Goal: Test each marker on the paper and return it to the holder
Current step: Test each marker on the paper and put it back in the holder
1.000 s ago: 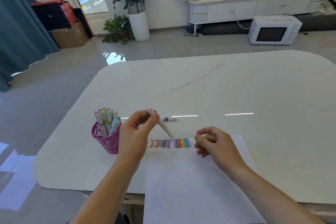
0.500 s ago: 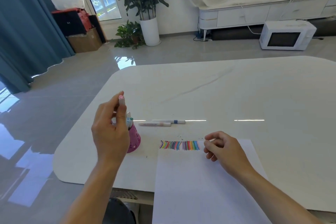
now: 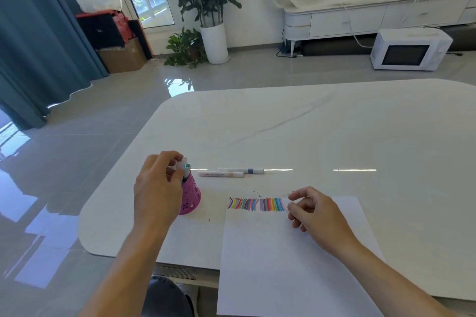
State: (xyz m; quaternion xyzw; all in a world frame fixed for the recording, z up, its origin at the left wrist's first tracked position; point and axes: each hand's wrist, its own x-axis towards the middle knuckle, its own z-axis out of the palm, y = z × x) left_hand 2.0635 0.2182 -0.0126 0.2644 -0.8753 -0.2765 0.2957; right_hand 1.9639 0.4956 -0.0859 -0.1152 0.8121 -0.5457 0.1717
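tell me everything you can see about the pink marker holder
The pink holder is a magenta cup, seemingly plastic, its wall pierced with cut-out patterns. It stands upright on the white table, left of the paper, not touching it. Capped markers poke out; the left hand, pinching one, hides its left side.

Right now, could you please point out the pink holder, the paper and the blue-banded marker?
pink holder (image 3: 192,198): head view, side wall.
paper (image 3: 283,265): head view, blank middle.
blue-banded marker (image 3: 250,170): head view, blue band.
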